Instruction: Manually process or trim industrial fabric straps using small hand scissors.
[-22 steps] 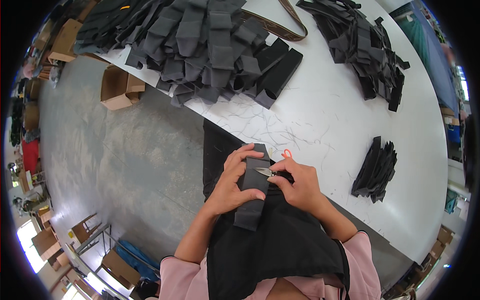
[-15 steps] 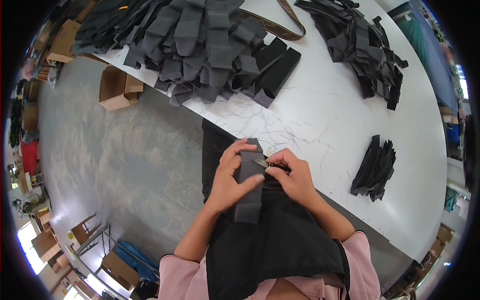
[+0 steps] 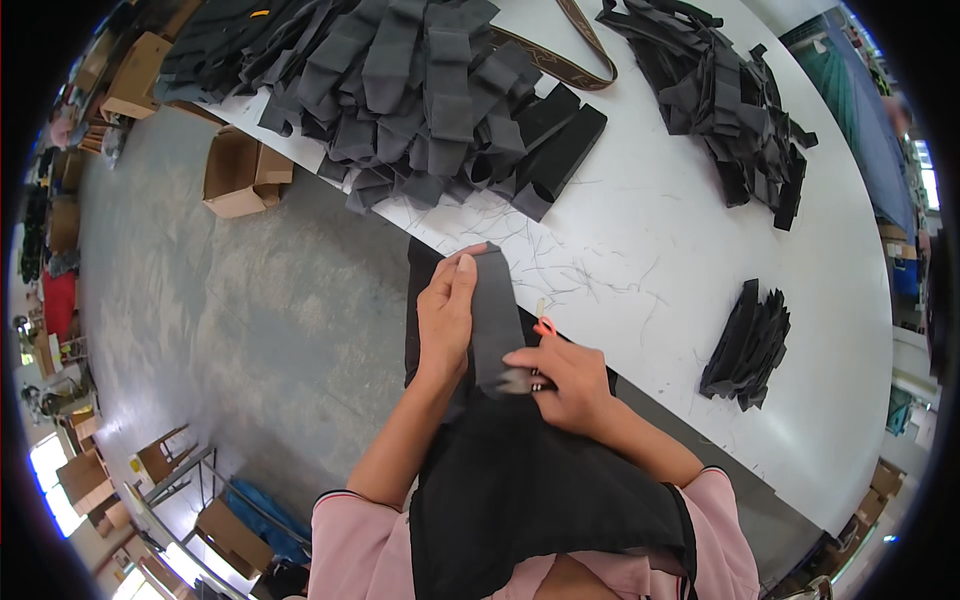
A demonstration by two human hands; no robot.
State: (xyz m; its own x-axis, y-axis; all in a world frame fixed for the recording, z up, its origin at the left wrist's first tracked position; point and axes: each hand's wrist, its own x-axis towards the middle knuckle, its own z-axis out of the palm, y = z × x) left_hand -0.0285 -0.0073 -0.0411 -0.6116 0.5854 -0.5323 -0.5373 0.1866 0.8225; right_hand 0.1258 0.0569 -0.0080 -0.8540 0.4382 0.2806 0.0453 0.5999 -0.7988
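A dark grey fabric strip (image 3: pixel 495 310) hangs over my lap, beside the table's edge. My left hand (image 3: pixel 447 312) pinches its upper end between thumb and fingers. Low on the strip, my right hand (image 3: pixel 568 378) grips a small pair of thread snips (image 3: pixel 516 381), whose blades are blurred and lie against the fabric. An orange-red part of the snips sticks out above my right fingers. Part of the strip's lower end merges with my black apron (image 3: pixel 550 480), so where it ends is hard to make out.
The white table (image 3: pixel 640 240) carries a large heap of grey strips (image 3: pixel 400 100), a second heap of black strips (image 3: pixel 735 110) and a small black bundle (image 3: pixel 748 345). Loose threads litter its edge. A brown strap (image 3: pixel 570 72) lies at the back. An open cardboard box (image 3: pixel 240 175) is at left.
My left hand has moved up to the strip's top end, which is now raised and straighter. My right hand has slid down along the strip with the snips.
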